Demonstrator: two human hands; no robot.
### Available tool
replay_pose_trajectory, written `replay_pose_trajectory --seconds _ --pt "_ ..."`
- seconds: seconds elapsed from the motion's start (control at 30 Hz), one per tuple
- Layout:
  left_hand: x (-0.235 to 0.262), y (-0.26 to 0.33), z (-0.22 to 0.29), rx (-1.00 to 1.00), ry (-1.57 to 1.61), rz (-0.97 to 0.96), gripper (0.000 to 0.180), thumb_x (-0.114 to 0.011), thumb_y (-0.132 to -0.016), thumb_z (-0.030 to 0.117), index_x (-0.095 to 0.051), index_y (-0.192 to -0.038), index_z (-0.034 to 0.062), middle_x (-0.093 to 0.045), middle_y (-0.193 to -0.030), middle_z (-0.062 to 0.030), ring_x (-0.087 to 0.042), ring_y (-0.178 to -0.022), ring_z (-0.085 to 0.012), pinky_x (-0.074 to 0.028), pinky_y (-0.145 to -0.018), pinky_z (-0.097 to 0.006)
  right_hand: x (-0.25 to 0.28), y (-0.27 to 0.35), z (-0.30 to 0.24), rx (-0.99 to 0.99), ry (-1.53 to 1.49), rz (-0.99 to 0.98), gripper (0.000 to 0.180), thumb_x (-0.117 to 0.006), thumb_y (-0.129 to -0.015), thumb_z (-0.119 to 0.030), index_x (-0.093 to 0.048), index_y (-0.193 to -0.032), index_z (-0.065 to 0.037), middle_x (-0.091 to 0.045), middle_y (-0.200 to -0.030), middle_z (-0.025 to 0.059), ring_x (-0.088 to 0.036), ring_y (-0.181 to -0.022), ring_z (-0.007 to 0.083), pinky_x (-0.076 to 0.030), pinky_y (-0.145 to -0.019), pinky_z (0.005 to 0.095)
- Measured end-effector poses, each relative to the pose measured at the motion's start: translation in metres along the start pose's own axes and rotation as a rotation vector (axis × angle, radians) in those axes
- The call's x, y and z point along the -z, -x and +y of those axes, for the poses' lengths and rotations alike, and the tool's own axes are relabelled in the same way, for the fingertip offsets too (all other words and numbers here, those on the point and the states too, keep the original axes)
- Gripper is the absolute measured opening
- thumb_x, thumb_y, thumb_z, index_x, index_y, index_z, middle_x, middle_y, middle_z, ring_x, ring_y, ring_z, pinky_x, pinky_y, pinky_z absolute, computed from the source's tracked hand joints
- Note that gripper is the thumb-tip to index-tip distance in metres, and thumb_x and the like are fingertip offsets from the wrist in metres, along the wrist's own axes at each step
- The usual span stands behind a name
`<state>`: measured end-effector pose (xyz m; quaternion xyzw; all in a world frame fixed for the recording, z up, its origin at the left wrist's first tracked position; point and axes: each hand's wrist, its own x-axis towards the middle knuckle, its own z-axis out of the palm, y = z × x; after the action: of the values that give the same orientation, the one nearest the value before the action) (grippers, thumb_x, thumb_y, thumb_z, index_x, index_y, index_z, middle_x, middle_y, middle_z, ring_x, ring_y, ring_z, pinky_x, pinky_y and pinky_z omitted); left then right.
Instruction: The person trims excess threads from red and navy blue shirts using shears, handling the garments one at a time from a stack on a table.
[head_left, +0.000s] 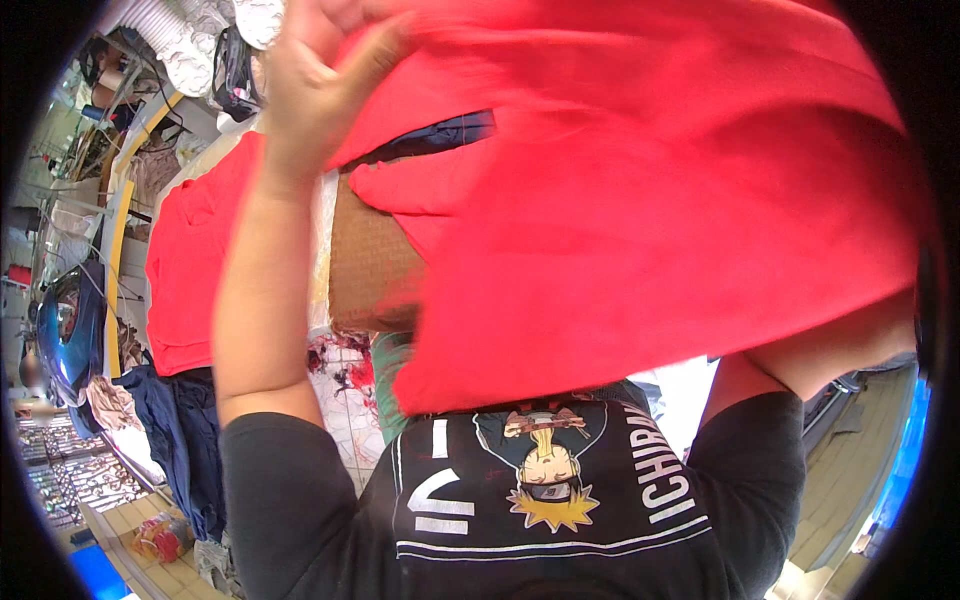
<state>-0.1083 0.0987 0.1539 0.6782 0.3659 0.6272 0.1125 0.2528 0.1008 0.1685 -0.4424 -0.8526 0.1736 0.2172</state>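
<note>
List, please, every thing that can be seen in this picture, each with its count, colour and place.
red garment: one, bright red, held up close before the camera, filling the upper right
second red garment: one, red, lying flat at the left
cardboard box: one, brown, middle, partly behind the held garment
dark blue garments: a pile, count unclear, navy, lower left
tiled floor: pale tiles, lower left edge
black printed shirt: one, black with a cartoon figure, worn by the person, bottom
left hand: one, raised at top, gripping the held garment's edge
right hand: hidden behind the garment; only the right forearm shows
</note>
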Motion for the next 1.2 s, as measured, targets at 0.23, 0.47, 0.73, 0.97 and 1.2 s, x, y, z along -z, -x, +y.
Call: replay_pose_trajectory --seconds 0.23,0.47,0.73,0.97,1.2 --pt "-0.121 0.143 -0.1 0.249 -0.781 -0.66 0.084 -0.074 -0.073 0.039 -0.036 -0.141 0.0081 -0.045 -0.137 -0.0196 -0.042 -0.128 -0.0364 -0.036 -0.105 -0.049 0.002 -0.005 0.002 0.029 -0.007 0.022 0.02 -0.063 -0.085 -0.024 -0.069 -0.093 -0.006 -0.07 -0.081 0.0066 -0.058 -0.064 0.0133 -0.042 -0.057 0.0304" --pt "-0.074 -0.035 -0.108 0.005 -0.652 -0.202 0.042 -0.057 -0.075 0.003 -0.062 -0.116 0.0075 -0.063 -0.117 -0.0152 -0.06 -0.11 -0.0294 -0.047 -0.095 -0.036 0.005 0.004 0.009 0.047 -0.012 0.043 0.02 -0.063 -0.085 -0.023 -0.069 -0.092 -0.005 -0.07 -0.082 0.0067 -0.059 -0.066 0.0139 -0.043 -0.059 0.0306" --pt "-0.071 -0.092 -0.042 -0.226 -0.992 -0.373 0.055 -0.067 -0.084 0.036 -0.052 -0.126 0.0035 -0.056 -0.121 -0.019 -0.053 -0.112 -0.0313 -0.041 -0.097 -0.043 0.03 0.0 -0.003 0.079 0.02 0.118 0.021 -0.064 -0.084 -0.023 -0.069 -0.092 -0.005 -0.07 -0.082 0.0068 -0.06 -0.068 0.0147 -0.044 -0.061 0.0307" --pt "-0.182 0.038 0.047 0.538 0.551 -0.808 0.093 -0.076 -0.074 0.048 -0.035 -0.135 -0.0089 -0.053 -0.127 -0.0214 -0.052 -0.118 -0.026 -0.041 -0.099 -0.033 0.026 -0.003 -0.009 0.108 0.079 0.09 0.021 -0.065 -0.084 -0.023 -0.069 -0.092 -0.004 -0.07 -0.083 0.0068 -0.061 -0.07 0.0154 -0.046 -0.063 0.0309" --pt "-0.092 -0.007 0.097 0.442 0.944 -0.39 0.03 -0.056 -0.093 0.025 -0.057 -0.113 0.0036 -0.065 -0.1 -0.0054 -0.062 -0.084 -0.0132 -0.051 -0.065 -0.027 0.033 -0.012 -0.014 0.083 0.152 0.075 0.021 -0.066 -0.084 -0.022 -0.069 -0.092 -0.003 -0.069 -0.083 0.0069 -0.062 -0.071 0.0161 -0.047 -0.065 0.031"
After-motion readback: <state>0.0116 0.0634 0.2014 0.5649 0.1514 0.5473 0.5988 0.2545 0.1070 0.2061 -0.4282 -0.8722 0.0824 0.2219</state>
